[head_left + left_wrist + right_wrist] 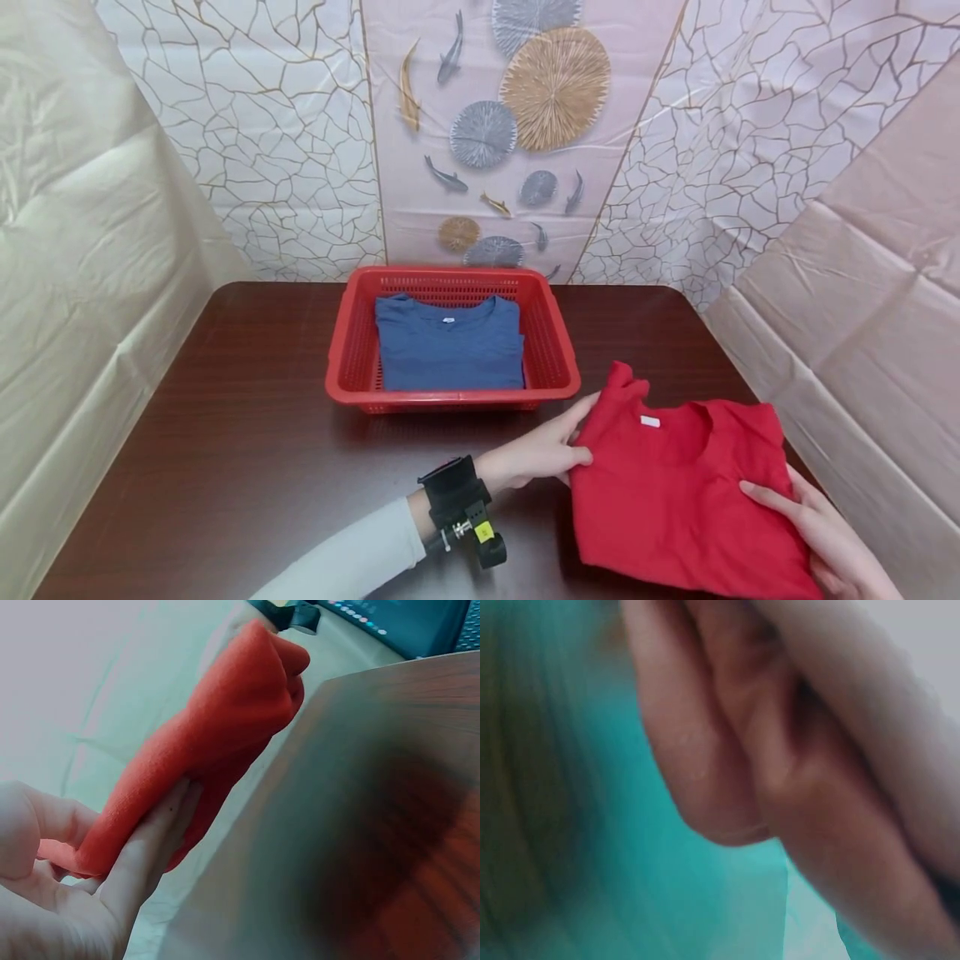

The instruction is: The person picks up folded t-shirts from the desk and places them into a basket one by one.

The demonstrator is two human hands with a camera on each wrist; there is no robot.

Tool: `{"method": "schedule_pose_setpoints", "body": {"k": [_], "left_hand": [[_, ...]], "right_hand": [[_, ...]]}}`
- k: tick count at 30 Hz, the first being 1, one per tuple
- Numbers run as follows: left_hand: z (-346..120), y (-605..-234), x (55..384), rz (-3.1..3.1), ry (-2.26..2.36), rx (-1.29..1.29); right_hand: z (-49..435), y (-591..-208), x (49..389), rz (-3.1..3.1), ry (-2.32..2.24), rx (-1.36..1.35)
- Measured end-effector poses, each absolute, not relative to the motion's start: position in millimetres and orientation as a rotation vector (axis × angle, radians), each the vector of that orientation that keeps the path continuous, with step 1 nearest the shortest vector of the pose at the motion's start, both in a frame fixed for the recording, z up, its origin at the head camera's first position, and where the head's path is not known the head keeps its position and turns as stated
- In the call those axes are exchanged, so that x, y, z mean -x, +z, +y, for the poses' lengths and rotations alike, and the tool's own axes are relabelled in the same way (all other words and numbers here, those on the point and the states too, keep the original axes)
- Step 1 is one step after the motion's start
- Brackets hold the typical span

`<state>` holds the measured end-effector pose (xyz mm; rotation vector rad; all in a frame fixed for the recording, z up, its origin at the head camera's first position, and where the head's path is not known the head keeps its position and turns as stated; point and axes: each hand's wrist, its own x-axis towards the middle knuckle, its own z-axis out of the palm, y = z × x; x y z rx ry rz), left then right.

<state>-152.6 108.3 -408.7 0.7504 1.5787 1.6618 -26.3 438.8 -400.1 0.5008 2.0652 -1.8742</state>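
Note:
A folded red T-shirt [675, 492] with a white neck label is held up over the right side of the table, its neckline towards the back. My left hand [543, 450] grips its left edge, thumb on top and fingers beneath; the left wrist view shows the red cloth [202, 727] between thumb and fingers. At the opposite edge my right hand [817, 529] holds the shirt, thumb on top, the other fingers mostly hidden underneath. Only blurred skin of the right hand [780, 765] fills much of the right wrist view.
A red plastic basket [341, 350] stands at the back middle of the dark brown table [225, 467]. Inside it lies a folded blue T-shirt [450, 350]. Patterned cloth [285, 142] hangs behind the table, and pale cloth [847, 333] borders its sides.

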Motion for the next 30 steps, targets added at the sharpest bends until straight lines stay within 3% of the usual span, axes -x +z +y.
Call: {"method": "schedule_pose_setpoints", "body": {"k": [8,20,30], "left_hand": [[79.6,-388.8,166.3,1.631,1.719,-0.678],[39.6,-376.8,193.0,1.672,1.861,-0.541],[2.1,-370.9,207.7,1.739,1.884,-0.404]], "right_hand": [[414.9,-378.4,46.9,1.959,-2.050,-0.302],[373.4,-360.0,93.7,1.911,-2.120,-0.377],[340.4,-354.7,122.2,1.853,-2.196,-0.262]]}}
